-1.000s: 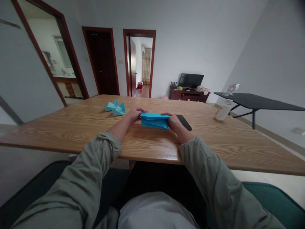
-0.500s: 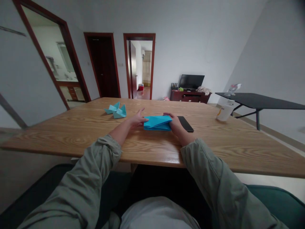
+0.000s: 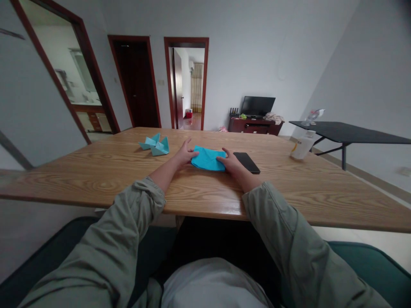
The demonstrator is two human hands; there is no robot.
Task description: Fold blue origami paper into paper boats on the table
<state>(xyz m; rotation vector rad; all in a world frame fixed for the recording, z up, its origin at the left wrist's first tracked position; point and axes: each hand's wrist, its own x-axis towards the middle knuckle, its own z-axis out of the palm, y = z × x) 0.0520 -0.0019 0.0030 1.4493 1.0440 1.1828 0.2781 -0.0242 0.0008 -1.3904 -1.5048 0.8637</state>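
Observation:
A folded piece of blue paper (image 3: 208, 158) is held between my two hands, just over the wooden table. My left hand (image 3: 185, 155) pinches its left end, thumb on top and the index finger pointing away from it. At the right end, my right hand (image 3: 230, 161) grips the paper, with the thumb on the upper face and the other fingers partly hidden behind. Two light-blue folded paper shapes (image 3: 155, 144) stand close together on the table, to the left of my left hand. A black phone (image 3: 246, 162) lies flat beside my right hand.
The wooden table (image 3: 135, 179) spans the space before me. Near its right edge stands a translucent plastic cup (image 3: 302, 147). Beyond is a black folding table (image 3: 349, 131) bearing a clear plastic item. A television (image 3: 257, 106) rests on a dark cabinet by the back wall.
The blue paper has turned so that its broad face shows flatter toward me; its open folded edge no longer shows. My right thumb now presses on its top. The view has tilted slightly down.

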